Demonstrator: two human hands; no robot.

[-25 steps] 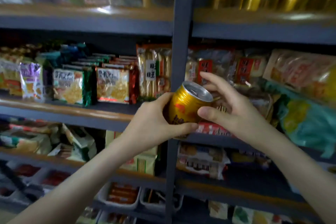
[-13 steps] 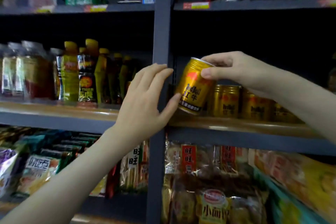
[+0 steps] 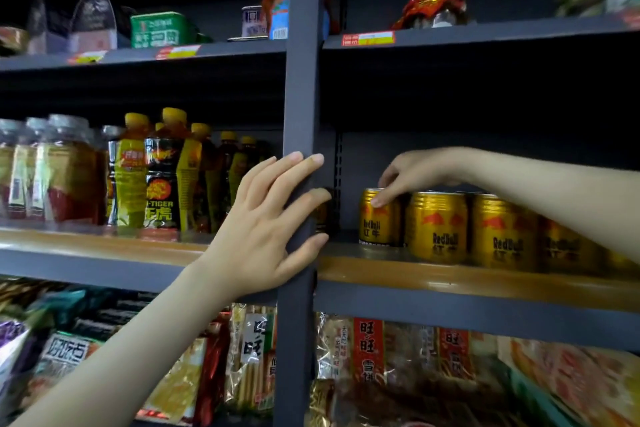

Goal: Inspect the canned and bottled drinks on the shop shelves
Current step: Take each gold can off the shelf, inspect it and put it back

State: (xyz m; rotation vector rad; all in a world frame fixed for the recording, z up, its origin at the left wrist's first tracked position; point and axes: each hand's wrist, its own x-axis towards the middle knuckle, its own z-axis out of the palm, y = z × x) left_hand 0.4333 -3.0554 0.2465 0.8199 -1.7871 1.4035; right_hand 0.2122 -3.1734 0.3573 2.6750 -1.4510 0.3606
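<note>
While left hand (image 3: 263, 229) rests spread-fingered on centre post (image 3: 303, 80), right hand (image 3: 415, 170) pinches gold can (image 3: 375, 224) by its rim, centre right.

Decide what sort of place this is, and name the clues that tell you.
Most likely a small shop: price labels on the shelf edges, a row of gold Red Bull cans, bottled drinks beside them, and packaged snacks underneath.

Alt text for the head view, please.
The right hand pinches the top of a gold Red Bull can standing at the left end of a row of matching cans on the shelf; the left hand rests open on the grey shelf upright. Yellow-capped drink bottles stand to the left, snack packets below.
</note>
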